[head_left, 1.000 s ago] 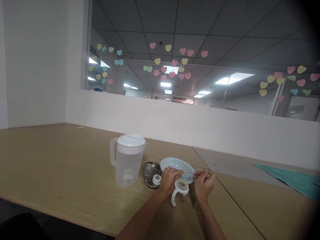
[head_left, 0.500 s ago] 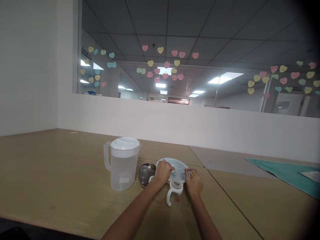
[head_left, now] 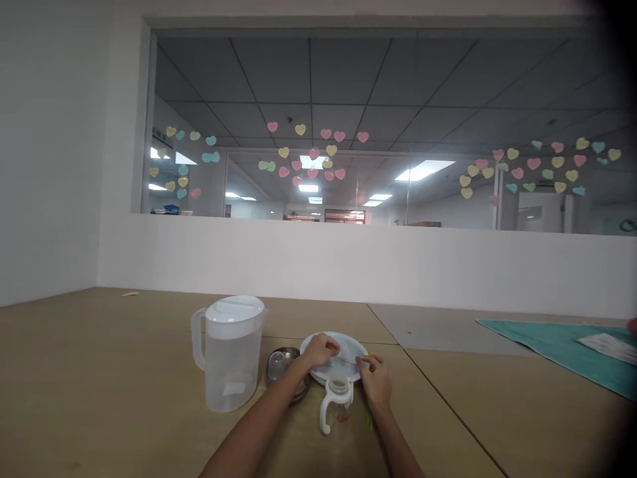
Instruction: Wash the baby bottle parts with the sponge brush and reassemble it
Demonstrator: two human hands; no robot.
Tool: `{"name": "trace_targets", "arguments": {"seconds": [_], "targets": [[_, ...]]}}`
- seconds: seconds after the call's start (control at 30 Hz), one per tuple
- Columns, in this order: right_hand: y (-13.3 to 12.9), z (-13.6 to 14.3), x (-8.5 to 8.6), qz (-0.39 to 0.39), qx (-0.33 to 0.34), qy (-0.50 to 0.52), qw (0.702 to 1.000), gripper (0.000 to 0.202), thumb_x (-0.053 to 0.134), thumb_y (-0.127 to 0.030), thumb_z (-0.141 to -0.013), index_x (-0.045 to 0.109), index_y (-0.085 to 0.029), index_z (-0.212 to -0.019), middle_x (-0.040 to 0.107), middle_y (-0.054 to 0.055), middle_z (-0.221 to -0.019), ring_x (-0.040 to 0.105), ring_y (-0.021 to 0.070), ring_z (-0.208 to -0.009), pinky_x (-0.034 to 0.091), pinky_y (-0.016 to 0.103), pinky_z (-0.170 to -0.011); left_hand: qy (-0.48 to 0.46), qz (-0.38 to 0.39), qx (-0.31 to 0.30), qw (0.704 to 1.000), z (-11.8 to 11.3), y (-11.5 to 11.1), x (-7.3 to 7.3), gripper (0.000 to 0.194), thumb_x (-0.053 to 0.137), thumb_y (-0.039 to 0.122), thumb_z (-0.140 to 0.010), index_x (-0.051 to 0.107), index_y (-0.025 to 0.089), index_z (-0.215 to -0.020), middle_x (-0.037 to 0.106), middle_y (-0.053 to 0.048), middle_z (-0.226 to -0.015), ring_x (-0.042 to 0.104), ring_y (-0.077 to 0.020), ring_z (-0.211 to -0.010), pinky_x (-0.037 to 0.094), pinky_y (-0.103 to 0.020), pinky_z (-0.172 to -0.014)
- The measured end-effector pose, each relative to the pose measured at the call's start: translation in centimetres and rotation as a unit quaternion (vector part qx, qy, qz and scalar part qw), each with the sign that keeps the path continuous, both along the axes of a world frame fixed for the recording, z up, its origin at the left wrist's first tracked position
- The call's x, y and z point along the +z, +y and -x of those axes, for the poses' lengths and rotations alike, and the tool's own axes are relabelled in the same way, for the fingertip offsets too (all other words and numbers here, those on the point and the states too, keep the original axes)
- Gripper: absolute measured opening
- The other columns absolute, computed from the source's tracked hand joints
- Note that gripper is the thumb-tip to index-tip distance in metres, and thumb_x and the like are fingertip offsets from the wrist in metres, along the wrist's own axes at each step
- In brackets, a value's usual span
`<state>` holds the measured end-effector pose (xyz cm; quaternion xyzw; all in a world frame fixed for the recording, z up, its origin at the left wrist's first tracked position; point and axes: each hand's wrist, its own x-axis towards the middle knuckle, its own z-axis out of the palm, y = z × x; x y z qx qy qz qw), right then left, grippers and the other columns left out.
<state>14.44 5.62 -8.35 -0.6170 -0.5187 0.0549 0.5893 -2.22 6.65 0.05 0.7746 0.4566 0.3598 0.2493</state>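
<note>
My left hand (head_left: 321,350) is over the left part of a white round dish (head_left: 309,342), its fingers pinched; what they hold is too small to make out. At the dish's right edge my right hand (head_left: 377,380) pinches a thin, stick-like thing (head_left: 351,362) that points left across the dish. A bit of yellow shows by its fingers. Between my forearms a clear bottle with a white hooked handle (head_left: 326,408) stands in front of the dish, its mouth uncovered. Small red marks show low on it.
Left of my hands stands a lidded translucent pitcher (head_left: 231,358). Beside it, a metal bowl (head_left: 301,392) holds a clear, rounded piece (head_left: 277,364), partly behind my left forearm. A teal cloth (head_left: 547,342) with a white item (head_left: 610,347) lies far right. A wall with a window stands behind.
The camera view has tilted up and levelled, so the things sit lower and further left. My left hand has drawn slightly away from my right. Part of a hand appears at the far right edge.
</note>
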Motion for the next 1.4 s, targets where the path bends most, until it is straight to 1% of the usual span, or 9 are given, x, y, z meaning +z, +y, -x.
{"name": "trace_targets", "arguments": {"seconds": [0.23,0.33,0.4,0.5,0.67,0.9,1.07,1.27,1.4], "targets": [[-0.5,0.8,0.7,0.012,-0.001,-0.036,0.999,0.029,0.05,-0.039,-0.075,0.071,-0.02,-0.073,0.064,0.011,-0.095,0.058,0.0252,-0.089,0.042,0.033,-0.082,-0.151,-0.023,-0.009,0.988,0.7,-2.2,5.3,0.041,0.052,0.044,-0.079,0.063,0.011,-0.101,0.069,-0.011,-0.097,0.063,-0.0165,-0.082,0.049,-0.028,-0.074],[-0.5,0.9,0.8,0.014,-0.009,-0.033,0.999,0.027,0.049,-0.036,-0.076,0.071,-0.02,-0.071,0.065,0.01,-0.093,0.059,0.0245,-0.089,0.042,0.031,-0.08,-0.295,-0.014,-0.042,0.955,-0.1,-4.5,7.1,0.047,0.062,0.049,-0.073,0.061,0.013,-0.102,0.067,-0.011,-0.097,0.062,-0.0148,-0.078,0.049,-0.027,-0.072],[-0.5,1.0,0.8,0.013,-0.009,-0.033,0.999,0.025,0.049,-0.033,-0.075,0.071,-0.02,-0.07,0.065,0.009,-0.09,0.059,0.0232,-0.085,0.042,0.03,-0.078,-0.352,-0.017,-0.058,0.934,-0.8,-6.0,7.5,0.046,0.068,0.049,-0.068,0.063,0.013,-0.097,0.067,-0.009,-0.092,0.061,-0.0141,-0.075,0.048,-0.026,-0.069],[-0.4,0.9,0.8,0.004,-0.008,-0.033,0.999,0.022,0.051,-0.031,-0.073,0.071,-0.021,-0.07,0.066,0.007,-0.086,0.06,0.0222,-0.081,0.042,0.03,-0.076,-0.373,-0.02,-0.068,0.925,-1.7,-7.6,6.6,0.043,0.071,0.05,-0.066,0.065,0.013,-0.089,0.067,-0.008,-0.087,0.06,-0.014,-0.072,0.048,-0.026,-0.065],[-0.3,0.7,0.7,-0.003,0.009,-0.022,1.0,0.021,0.051,-0.031,-0.072,0.07,-0.021,-0.07,0.065,0.007,-0.083,0.06,0.0224,-0.079,0.042,0.03,-0.075,-0.365,-0.018,-0.067,0.929,-2.1,-7.7,3.3,0.041,0.068,0.049,-0.07,0.065,0.012,-0.088,0.067,-0.009,-0.086,0.059,-0.0152,-0.07,0.046,-0.025,-0.061],[-0.4,0.5,0.6,0.032,0.04,0.014,0.999,0.024,0.05,-0.035,-0.072,0.069,-0.02,-0.075,0.064,0.008,-0.091,0.061,0.0219,-0.081,0.043,0.028,-0.071,-0.22,-0.088,-0.081,0.968,-2.0,-8.6,0.6,0.031,0.054,0.04,-0.085,0.068,0.015,-0.097,0.067,-0.006,-0.084,0.06,-0.0164,-0.077,0.045,-0.025,-0.07],[-0.5,0.3,0.4,0.05,0.055,0.016,0.997,0.027,0.048,-0.031,-0.069,0.067,-0.018,-0.083,0.064,0.008,-0.095,0.061,0.0224,-0.083,0.044,0.028,-0.07,-0.176,-0.096,-0.082,0.976,-2.4,-9.3,-0.9,0.032,0.048,0.037,-0.089,0.068,0.016,-0.102,0.068,-0.005,-0.082,0.059,-0.0155,-0.073,0.045,-0.025,-0.07],[-0.9,0.2,0.8,0.041,0.062,0.02,0.997,0.027,0.049,-0.034,-0.068,0.067,-0.018,-0.08,0.064,0.01,-0.094,0.06,0.0239,-0.089,0.044,0.029,-0.076,-0.191,-0.117,-0.057,0.973,-2.4,-9.8,-1.4,0.027,0.053,0.032,-0.086,0.069,0.016,-0.1,0.07,-0.008,-0.097,0.062,-0.0198,-0.092,0.046,-0.029,-0.086],[-1.4,0.2,1.1,0.046,0.065,0.031,0.996,0.027,0.05,-0.035,-0.068,0.068,-0.018,-0.079,0.063,0.01,-0.095,0.061,0.0239,-0.087,0.044,0.029,-0.071,-0.183,-0.104,-0.046,0.976,-2.0,-10.5,-1.4,0.026,0.057,0.031,-0.082,0.069,0.017,-0.1,0.071,-0.007,-0.092,0.063,-0.0206,-0.09,0.046,-0.031,-0.086]]}}
